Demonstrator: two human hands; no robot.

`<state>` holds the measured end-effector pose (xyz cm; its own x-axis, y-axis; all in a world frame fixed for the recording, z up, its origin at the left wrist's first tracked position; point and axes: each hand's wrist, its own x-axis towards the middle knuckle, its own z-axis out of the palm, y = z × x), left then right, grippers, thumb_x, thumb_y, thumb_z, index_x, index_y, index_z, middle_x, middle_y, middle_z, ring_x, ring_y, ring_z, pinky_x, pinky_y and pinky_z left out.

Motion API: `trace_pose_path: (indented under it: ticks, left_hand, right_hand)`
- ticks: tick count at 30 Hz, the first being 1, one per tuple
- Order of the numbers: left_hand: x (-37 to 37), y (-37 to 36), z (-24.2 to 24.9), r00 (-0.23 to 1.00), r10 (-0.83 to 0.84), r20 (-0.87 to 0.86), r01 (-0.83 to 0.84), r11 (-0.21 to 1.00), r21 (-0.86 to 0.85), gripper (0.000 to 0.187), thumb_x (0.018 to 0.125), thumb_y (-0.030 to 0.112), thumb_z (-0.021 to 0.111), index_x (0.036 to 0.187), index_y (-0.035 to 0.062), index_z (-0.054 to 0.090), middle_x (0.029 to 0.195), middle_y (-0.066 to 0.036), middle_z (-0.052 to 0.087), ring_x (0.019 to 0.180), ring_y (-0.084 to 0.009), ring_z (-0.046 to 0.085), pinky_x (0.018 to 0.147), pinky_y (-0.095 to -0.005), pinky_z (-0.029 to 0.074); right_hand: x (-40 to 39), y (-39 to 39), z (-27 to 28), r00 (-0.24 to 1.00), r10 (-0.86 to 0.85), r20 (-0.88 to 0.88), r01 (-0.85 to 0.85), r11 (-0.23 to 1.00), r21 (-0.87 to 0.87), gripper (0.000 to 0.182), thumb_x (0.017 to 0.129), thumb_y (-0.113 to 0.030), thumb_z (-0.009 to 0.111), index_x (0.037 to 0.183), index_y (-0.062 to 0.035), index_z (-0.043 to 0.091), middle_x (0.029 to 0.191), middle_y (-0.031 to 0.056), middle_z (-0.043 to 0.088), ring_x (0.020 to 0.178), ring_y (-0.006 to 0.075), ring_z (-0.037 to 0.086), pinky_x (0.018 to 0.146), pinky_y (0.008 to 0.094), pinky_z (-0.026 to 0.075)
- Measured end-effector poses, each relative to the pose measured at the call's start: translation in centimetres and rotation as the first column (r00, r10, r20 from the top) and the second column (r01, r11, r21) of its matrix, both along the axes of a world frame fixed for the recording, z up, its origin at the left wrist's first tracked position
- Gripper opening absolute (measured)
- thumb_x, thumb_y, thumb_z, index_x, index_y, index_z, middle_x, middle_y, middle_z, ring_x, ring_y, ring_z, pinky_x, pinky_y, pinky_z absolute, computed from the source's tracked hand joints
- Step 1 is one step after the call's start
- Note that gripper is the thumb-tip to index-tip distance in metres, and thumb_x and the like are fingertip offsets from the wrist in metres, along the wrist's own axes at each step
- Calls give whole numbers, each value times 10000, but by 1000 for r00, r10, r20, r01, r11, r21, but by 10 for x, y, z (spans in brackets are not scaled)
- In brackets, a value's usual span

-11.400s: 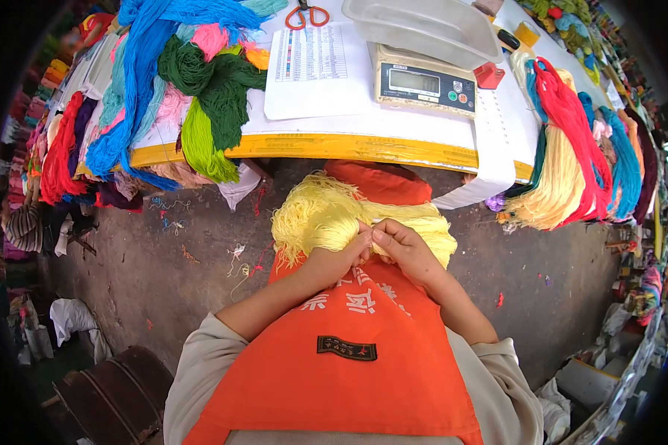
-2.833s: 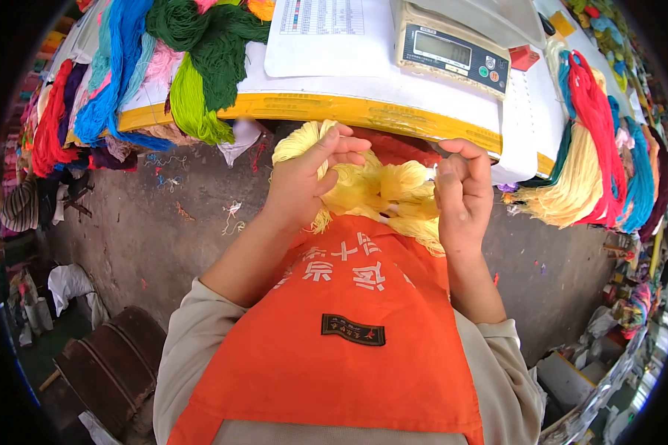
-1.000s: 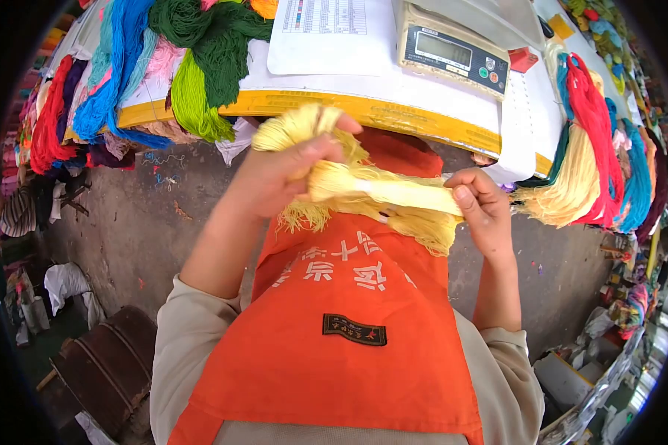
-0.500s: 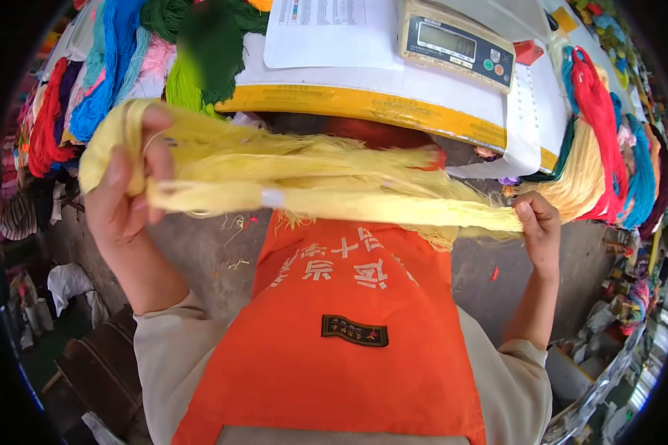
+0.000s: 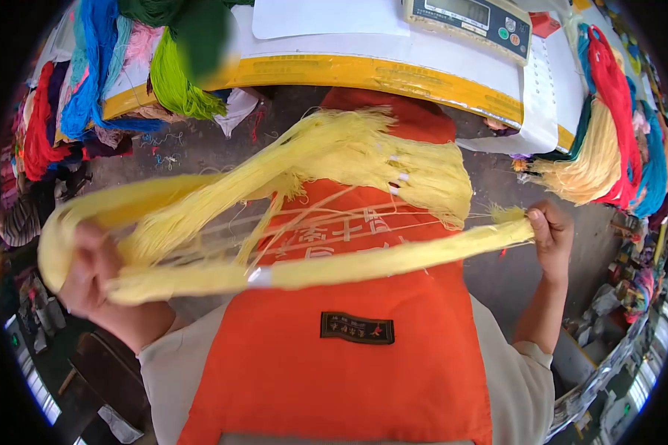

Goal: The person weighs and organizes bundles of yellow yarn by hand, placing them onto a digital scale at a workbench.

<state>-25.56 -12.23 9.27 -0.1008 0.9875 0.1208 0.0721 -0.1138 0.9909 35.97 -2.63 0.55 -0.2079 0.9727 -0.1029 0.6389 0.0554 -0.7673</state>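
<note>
Pale yellow yarn hangs between my hands in front of the orange apron [image 5: 334, 386]. One narrow yellow hank [image 5: 378, 257], with a white band near its left part, stretches from hand to hand. My right hand [image 5: 551, 233] pinches its right end. My left hand [image 5: 89, 271], slightly blurred, is closed around the left end and the larger yellow bundle [image 5: 297, 159]. That bundle loops over the left hand and spreads out towards the table, its far end splayed with small white ties. Several loose strands run between the bundle and the narrow hank.
Ahead is a table with a yellow edge [image 5: 378, 85], bearing a digital scale [image 5: 471, 22] and a paper sheet [image 5: 326, 18]. Blue [image 5: 96, 67], lime green [image 5: 174, 81] and dark green yarn hang at the left. Red [image 5: 608, 96], cream and teal hanks hang at the right.
The narrow hank has come down and away from the larger bundle, leaving a gap crossed by strands. My left hand has moved left and lower; the right hand has shifted slightly right.
</note>
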Motion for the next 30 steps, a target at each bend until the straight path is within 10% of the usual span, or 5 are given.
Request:
trace_pose_path:
  ticks: [6, 13, 16, 24, 30]
  left_hand:
    - [-28, -81, 47, 980, -78, 183, 17, 950, 311, 381, 904, 200, 658, 1159, -62, 551, 802, -71, 616, 657, -121, 531, 570, -245, 408]
    - [86, 29, -51, 975, 218, 51, -199, 947, -253, 330, 934, 84, 595, 1230, -54, 550, 947, -116, 689, 886, -167, 655, 748, -293, 530]
    - [124, 99, -87, 957, -255, -138, 210, 938, -274, 229, 986, 80, 535, 1166, -39, 613, 947, -100, 702, 871, -131, 654, 787, -279, 524]
    - [210, 125, -180, 863, -499, 77, 505, 854, -126, 663, 926, 197, 676, 1458, -20, 343, 1476, -152, 436, 1254, -212, 553, 1008, -360, 459]
    - [249, 132, -249, 680, -538, -499, 534, 829, -167, 992, 774, 297, 794, 1517, 2, 207, 1454, -232, 423, 1318, -320, 455, 1101, -353, 355]
  right_hand:
    - [-2, -10, 13, 1000, -4, -30, 4, 1000, -14, 282, 994, -243, 580, 822, -19, 581, 749, -3, 551, 693, 75, 462, 633, 236, 371]
    - [46, -12, -56, 953, -205, 221, 212, 977, -9, 292, 954, -247, 645, 815, 4, 594, 648, 32, 550, 587, 116, 487, 561, 268, 376]
    - [64, -12, -80, 780, -252, 573, 290, 957, 27, 243, 894, -259, 694, 931, -23, 649, 756, 94, 648, 726, 260, 639, 660, 342, 470]
    - [-71, 4, -77, 878, 255, 406, -304, 951, 60, 677, 763, -240, 791, 1359, -83, 510, 1344, 153, 546, 1295, 319, 479, 1093, 455, 321]
    - [-144, 41, -163, 781, 285, 556, -371, 927, 46, 763, 709, -320, 790, 1365, -94, 474, 1271, 142, 562, 1217, 334, 509, 1051, 496, 349]
